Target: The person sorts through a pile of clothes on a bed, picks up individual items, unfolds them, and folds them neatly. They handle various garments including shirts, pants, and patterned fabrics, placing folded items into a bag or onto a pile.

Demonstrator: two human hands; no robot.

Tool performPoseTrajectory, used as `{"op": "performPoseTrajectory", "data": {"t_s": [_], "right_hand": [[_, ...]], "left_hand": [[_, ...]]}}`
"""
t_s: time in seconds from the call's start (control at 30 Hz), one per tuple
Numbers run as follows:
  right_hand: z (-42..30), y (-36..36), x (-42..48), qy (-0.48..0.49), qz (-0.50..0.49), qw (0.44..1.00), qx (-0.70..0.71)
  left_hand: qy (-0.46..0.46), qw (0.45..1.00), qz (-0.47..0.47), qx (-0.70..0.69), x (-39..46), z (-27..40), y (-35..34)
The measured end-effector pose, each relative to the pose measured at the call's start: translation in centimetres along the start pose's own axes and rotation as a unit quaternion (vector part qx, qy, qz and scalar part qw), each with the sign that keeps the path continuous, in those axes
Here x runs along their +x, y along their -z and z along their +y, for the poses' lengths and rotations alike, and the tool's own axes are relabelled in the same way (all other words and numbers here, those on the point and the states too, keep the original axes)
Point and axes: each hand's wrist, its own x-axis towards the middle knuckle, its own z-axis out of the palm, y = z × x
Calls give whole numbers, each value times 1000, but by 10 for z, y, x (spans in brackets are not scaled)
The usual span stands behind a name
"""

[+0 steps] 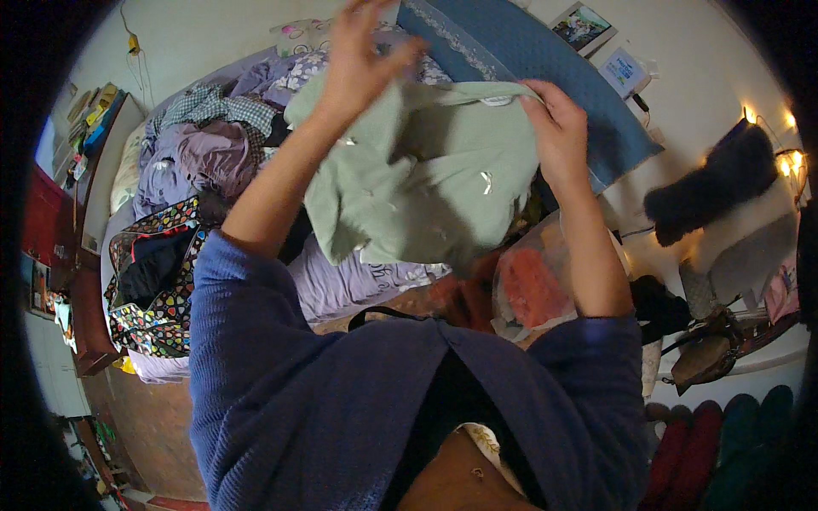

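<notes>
A light green garment [460, 166] with small white bows hangs spread out before me, above the bed. My right hand [556, 124] grips its upper right corner between thumb and fingers, close to a white label [497, 100] on the edge. Over the garment's upper left part, my left hand [367, 64] is raised with its fingers apart and blurred; I see nothing held in it. The forearm crosses in front of the cloth and hides some of its left side. Part of the garment lies in shadow.
A rumpled heap of clothes [211, 150] covers the bed's left side. Near it stands an unzipped, heart-patterned bag [153, 313] with dark clothing inside. A blue padded headboard [543, 70] rises beyond. At right are a clear plastic bag [533, 287] with red contents and hanging bags [703, 358].
</notes>
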Motion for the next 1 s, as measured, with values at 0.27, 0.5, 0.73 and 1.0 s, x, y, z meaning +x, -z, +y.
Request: {"op": "performPoseTrajectory", "data": {"t_s": [0.27,0.5,0.73,1.0], "right_hand": [[-26,-16,22,55,-73,989,-113],[14,37,25,296,125,883,-341],[61,62,17,0,116,988,-106],[42,76,33,58,17,981,-186]], "left_hand": [[134,877,-441,-137,-26,36,3],[154,828,-503,-194,-30,18,11],[173,912,-373,-9,21,-5,20],[254,910,-318,-82,35,-26,30]]}}
